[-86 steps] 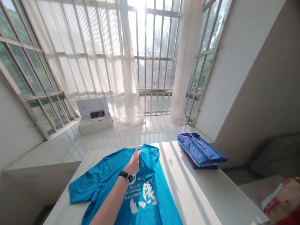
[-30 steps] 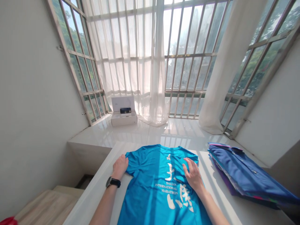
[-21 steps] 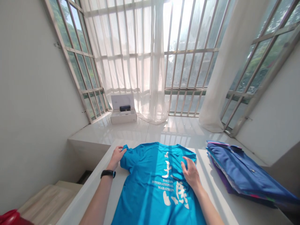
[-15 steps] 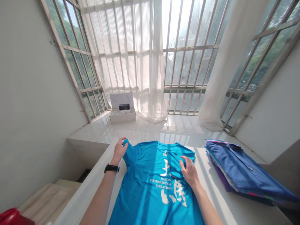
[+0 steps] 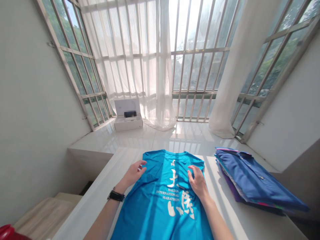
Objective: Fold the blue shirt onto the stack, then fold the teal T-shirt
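A bright blue T-shirt (image 5: 140, 213) lies spread on the white table, with white lettering and large white characters on it. Its left sleeve (image 5: 153, 166) is folded inward over the body of the shirt. Beside that folded edge is my left hand (image 5: 135, 171), thumb and fingers apart, holding nothing; a black band sits on its wrist. Over the shirt's right side, my right hand (image 5: 198, 181) has loosely bent, parted fingers and grips nothing. Whether its fingertips touch the cloth I cannot tell.
A stack of folded clothes (image 5: 255, 176), dark blue shirt on top, sits to the right on the white table (image 5: 225, 206). An open white box (image 5: 128, 124) stands on the window ledge (image 5: 162, 138). Part of a red object (image 5: 12, 233) shows at lower left.
My left hand has brought the shirt's left sleeve inward over the body and let it go. My right hand stays over the right side. The view has shifted slightly.
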Motion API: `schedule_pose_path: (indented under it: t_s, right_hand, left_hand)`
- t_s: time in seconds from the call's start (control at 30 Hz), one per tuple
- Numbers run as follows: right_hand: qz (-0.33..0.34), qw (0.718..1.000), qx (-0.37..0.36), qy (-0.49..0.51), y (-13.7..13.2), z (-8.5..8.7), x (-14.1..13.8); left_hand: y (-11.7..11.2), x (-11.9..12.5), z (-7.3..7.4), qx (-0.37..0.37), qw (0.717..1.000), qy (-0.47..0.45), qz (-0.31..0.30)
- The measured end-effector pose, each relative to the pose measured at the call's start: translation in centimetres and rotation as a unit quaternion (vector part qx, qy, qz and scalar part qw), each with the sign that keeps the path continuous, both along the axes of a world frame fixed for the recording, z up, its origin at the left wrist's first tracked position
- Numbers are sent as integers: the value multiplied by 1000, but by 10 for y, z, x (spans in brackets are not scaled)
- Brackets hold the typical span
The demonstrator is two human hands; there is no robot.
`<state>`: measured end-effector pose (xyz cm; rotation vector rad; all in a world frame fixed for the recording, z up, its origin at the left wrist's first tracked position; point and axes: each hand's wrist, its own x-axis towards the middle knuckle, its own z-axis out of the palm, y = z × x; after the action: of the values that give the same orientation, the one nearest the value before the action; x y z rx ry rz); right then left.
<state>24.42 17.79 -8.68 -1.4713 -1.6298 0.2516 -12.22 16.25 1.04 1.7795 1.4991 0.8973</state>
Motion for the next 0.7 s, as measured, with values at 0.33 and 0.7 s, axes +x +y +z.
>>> schedule_pose_path:
  t_s: [0.33, 0.7]
  right_hand:
    - [110, 988, -76, -74, 21, 51, -78]
    - [89, 935, -274, -209, 74, 60, -155]
  left_hand:
    - [-113, -48, -36, -121, 972, 188, 74]
    - [-123, -20, -25, -102, 930, 327, 133]
